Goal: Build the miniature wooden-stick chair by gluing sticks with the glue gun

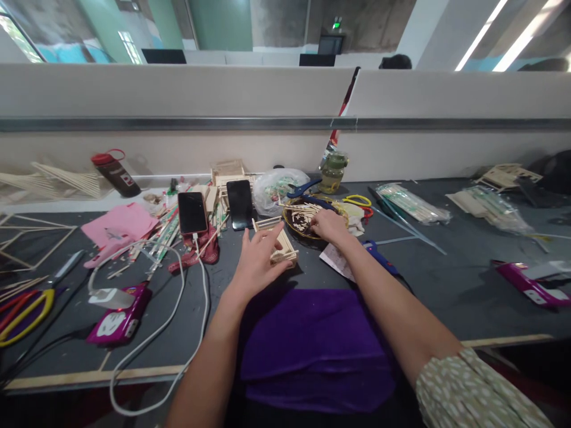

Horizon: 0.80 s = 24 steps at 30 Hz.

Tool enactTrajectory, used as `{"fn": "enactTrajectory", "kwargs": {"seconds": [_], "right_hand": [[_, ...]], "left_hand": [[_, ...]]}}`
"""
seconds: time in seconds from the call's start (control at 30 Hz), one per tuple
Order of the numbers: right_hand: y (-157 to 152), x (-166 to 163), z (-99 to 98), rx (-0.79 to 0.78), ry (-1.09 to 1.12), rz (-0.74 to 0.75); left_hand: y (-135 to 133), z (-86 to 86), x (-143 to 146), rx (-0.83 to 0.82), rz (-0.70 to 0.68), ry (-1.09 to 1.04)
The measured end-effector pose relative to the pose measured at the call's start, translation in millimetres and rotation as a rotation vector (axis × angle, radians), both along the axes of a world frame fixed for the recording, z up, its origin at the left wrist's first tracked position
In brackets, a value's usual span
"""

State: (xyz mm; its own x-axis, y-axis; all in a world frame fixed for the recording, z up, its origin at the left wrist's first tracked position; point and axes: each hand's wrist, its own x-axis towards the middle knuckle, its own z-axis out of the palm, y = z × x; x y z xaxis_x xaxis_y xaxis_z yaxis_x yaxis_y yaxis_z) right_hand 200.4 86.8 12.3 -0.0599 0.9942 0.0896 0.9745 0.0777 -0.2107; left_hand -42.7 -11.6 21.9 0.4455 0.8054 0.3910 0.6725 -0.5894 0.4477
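My left hand (260,260), fingers spread, rests over a small frame built of thin wooden sticks (282,242). Its thumb and forefinger lie along the frame without closing round it. My right hand (329,224) reaches into a round, dark basket (291,229) with a yellowish rim. Short cut wooden sticks (303,214) fill that basket. The right fingers are bent together among them, and their tips are hidden, so what they pinch does not show. A purple cloth (316,345) is spread at the front between my forearms.
Two phones (193,213) and a clear plastic bag (276,187) lie behind my left hand. A green jar (333,172), a blue glue gun (378,255) and bagged sticks (413,203) are to the right. A pink power strip (120,321) with a white cable sits left.
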Motion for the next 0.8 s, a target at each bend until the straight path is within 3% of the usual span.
{"fn": "enactTrajectory", "kwargs": {"seconds": [0.1,0.2,0.3,0.37,0.43,0.6,0.8], "right_hand": [[-8,2,5.9,0.053,0.039,-0.016],[-37,4,12.4,0.134,0.211,-0.004],[-84,-8,10.3,0.19,0.992,0.059],[-114,-24,3.3,0.03,1.273,0.012],[-135,-44,-5.7,-0.084,1.418,-0.024],[-145,-75,-19.3,-0.061,1.54,-0.07],[-139,-79,-23.3,0.009,1.47,-0.048]], "left_hand": [[0,0.3,-1,-0.009,-0.006,0.004],[-1,0.7,-1,-0.018,0.001,0.011],[-1,0.8,-1,-0.031,-0.001,0.023],[-1,0.9,-1,-0.039,-0.004,0.029],[-1,1.0,-2,-0.048,-0.006,0.032],[-2,2.0,-3,-0.062,-0.016,0.009],[-2,2.3,-3,-0.1,-0.016,-0.014]]}}
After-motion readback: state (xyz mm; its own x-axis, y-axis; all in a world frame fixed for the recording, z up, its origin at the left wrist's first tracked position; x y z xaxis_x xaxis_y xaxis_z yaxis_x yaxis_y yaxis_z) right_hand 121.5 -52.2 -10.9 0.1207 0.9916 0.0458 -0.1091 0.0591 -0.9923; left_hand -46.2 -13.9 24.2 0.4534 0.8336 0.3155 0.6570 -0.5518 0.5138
